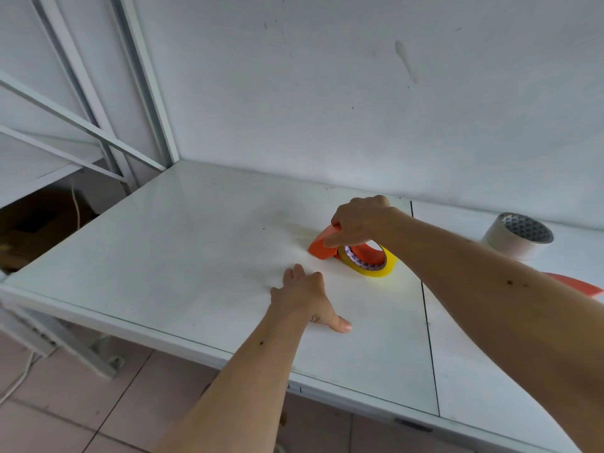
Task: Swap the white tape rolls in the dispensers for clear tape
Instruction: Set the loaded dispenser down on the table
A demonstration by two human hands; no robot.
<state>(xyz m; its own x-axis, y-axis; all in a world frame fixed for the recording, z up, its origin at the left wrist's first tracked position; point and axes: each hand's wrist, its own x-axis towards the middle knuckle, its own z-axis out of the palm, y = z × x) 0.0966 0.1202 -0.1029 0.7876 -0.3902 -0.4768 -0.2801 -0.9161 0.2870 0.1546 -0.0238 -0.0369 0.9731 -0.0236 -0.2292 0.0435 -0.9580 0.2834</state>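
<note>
Gripping an orange tape dispenser [322, 245] from above with the right hand [358, 220], fingers curled over its top and thumb tucked against the near side, so that grip is clamped on the dispenser. Sitting on the white counter [183, 256], roughly mid-surface and nearer the back wall [359, 93] than the front edge. Carrying a roll of clear tape [371, 260], yellowish in tint, with a printed inner core, upright on its rim and tilted slightly, joined to the dispenser's rear end just under the right wrist. Resting flat on the counter in front of the dispenser, well short of touching it: the left hand [305, 297], fingers straight and spread forward, thumb out to the right, holding nothing, grip apart.

Standing on its flat side farther right, near the wall and well apart from the held dispenser: a white tape roll [518, 237] with a patterned grey core showing at the top. Peeking out beyond the right forearm, at the right edge of view: part of a second orange dispenser [577, 284], mostly hidden, so no telling whether any roll sits in it. Running front to back across the counter just right of the clear roll: a dark seam [428, 322] between two panels.

Rising at the far left: a white metal frame [98, 125] with crossing bars. Showing below the counter's front edge: a tiled floor [81, 420], with a pale cable [19, 377] trailing at the left.
</note>
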